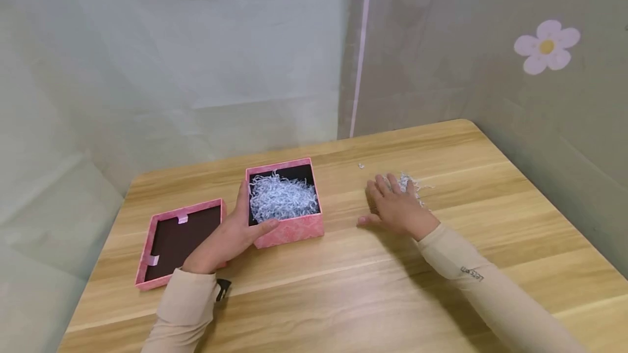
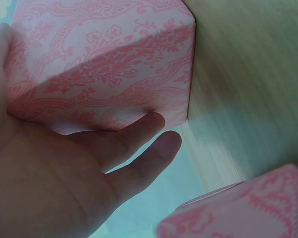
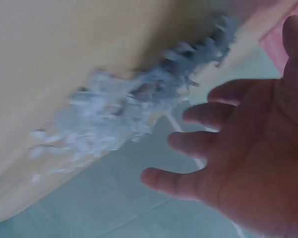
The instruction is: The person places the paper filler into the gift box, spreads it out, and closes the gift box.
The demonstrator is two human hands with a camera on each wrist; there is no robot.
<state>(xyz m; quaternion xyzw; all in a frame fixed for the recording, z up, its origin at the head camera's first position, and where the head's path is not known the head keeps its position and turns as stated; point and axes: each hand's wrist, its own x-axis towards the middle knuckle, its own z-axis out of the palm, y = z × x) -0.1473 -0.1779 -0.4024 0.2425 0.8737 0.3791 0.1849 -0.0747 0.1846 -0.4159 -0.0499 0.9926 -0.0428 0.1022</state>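
A pink patterned box (image 1: 291,231) stands uncovered on the table, holding pale blue shredded paper (image 1: 283,198). My left hand (image 1: 228,239) rests against its near left corner, with the thumb along the front and the fingers along the left side. The left wrist view shows these fingers (image 2: 134,136) nearly straight, two of them beside the patterned wall. To the right of the box, my right hand (image 1: 396,210) is spread, palm down, at a small loose heap of shredded paper (image 3: 114,109). In the right wrist view its fingers are apart and grip nothing.
Left of the box lies its pink lid (image 1: 186,236), inner side up, dark inside with small ribbon tabs; my left forearm partly covers it. A stray paper scrap (image 1: 361,166) sits behind my right hand. Cloth walls (image 1: 235,59) border the wooden table (image 1: 304,298).
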